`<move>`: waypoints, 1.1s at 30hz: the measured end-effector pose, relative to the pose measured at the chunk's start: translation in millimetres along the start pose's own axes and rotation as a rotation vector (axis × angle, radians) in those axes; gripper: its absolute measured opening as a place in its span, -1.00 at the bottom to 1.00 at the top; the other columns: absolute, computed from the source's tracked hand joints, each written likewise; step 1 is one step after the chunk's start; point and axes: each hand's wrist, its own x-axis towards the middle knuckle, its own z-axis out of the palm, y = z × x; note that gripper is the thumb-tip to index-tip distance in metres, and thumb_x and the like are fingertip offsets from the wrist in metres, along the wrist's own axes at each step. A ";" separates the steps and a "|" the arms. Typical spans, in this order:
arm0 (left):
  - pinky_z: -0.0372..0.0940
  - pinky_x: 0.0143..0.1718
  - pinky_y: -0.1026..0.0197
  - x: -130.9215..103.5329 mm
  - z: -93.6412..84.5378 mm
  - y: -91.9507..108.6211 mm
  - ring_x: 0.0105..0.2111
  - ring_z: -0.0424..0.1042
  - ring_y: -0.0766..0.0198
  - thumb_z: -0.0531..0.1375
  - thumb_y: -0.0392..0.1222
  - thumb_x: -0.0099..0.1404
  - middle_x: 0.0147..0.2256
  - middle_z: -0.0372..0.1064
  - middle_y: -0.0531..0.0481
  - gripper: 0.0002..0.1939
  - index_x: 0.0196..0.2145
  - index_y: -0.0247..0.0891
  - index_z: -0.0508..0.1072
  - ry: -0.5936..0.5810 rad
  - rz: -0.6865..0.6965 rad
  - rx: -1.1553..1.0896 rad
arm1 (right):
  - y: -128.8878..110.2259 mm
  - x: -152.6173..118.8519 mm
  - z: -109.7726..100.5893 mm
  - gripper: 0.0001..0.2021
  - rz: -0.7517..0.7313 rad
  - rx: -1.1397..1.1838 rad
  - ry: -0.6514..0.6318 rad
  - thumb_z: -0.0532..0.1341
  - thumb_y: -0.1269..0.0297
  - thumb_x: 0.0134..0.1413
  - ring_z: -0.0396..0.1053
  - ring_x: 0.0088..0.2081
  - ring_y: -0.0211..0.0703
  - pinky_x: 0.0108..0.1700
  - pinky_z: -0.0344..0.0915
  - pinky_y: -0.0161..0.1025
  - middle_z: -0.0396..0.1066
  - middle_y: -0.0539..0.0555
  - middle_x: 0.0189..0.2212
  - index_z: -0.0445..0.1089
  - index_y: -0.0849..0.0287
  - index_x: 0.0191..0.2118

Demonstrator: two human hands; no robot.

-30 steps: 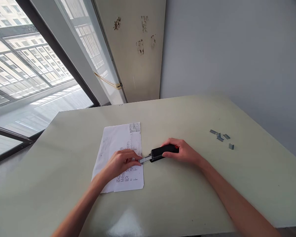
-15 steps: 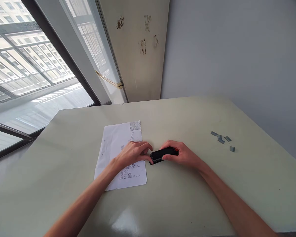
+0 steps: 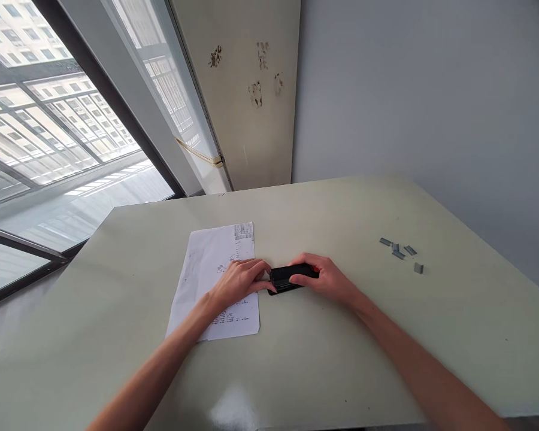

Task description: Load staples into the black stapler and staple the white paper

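Observation:
A black stapler (image 3: pixel 281 276) lies on the table just right of the printed sheets of paper (image 3: pixel 193 263). My right hand (image 3: pixel 326 276) is wrapped round its right end, thumb on the near side and fingers over the far side. At the stapler's left end is my left hand (image 3: pixel 242 281), its thumb and curled fingers gripping that end. My left hand and wrist rest across the paper and cover part of its print. The stapler's right end is hidden in my right hand.
Several grey staple strips (image 3: pixel 398 254) lie loose on the right part of the pale table (image 3: pixel 323 359). A grey wall (image 3: pixel 408 90) rises behind the table. Windows with a dark frame (image 3: pixel 112 90) stand at the left, next to a stained cream panel (image 3: pixel 251 137).
The view has shifted slightly. My left fingers sit closer against the stapler's left end, and the stapler has turned a little. Both hands stay on it.

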 end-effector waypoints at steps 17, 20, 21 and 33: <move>0.15 0.17 -0.19 5.1 -47.5 -115.0 0.02 0.29 -0.12 -0.03 0.14 0.52 -0.06 0.37 -0.29 -0.58 -0.13 -0.26 0.41 0.400 -0.513 0.300 | 0.4 -3.6 3.7 -0.65 0.023 0.022 0.051 0.42 -0.11 0.09 0.48 -0.16 -0.03 -0.14 0.36 -0.13 0.60 0.04 -0.15 0.56 0.03 -0.16; 0.14 0.15 -0.18 -6.2 -42.6 -109.7 -0.01 0.31 -0.11 -0.10 0.12 0.54 -0.08 0.38 -0.28 -0.58 -0.20 -0.23 0.36 0.425 -0.532 0.272 | 1.2 -3.5 1.4 -0.65 0.010 -0.003 0.070 0.42 -0.12 0.09 0.47 -0.16 -0.03 -0.14 0.35 -0.13 0.60 0.04 -0.17 0.56 0.02 -0.16; 0.14 0.16 -0.17 -10.7 -42.2 -107.6 -0.02 0.32 -0.09 -0.09 0.13 0.54 -0.09 0.40 -0.26 -0.59 -0.21 -0.21 0.34 0.422 -0.534 0.251 | 0.9 -3.8 0.9 -0.65 0.009 -0.010 0.077 0.42 -0.12 0.10 0.46 -0.16 -0.03 -0.14 0.35 -0.13 0.60 0.04 -0.18 0.56 0.02 -0.16; 0.22 0.08 0.00 -39.1 -27.8 -62.6 -0.29 0.43 0.12 -0.04 0.15 0.51 -0.42 0.42 0.04 -0.59 -0.35 -0.15 0.34 0.382 -0.559 0.012 | -4.7 -8.6 3.7 -0.66 0.074 -0.043 0.101 0.38 -0.14 0.13 0.41 -0.29 -0.09 -0.24 0.36 -0.17 0.56 0.01 -0.25 0.56 0.00 -0.15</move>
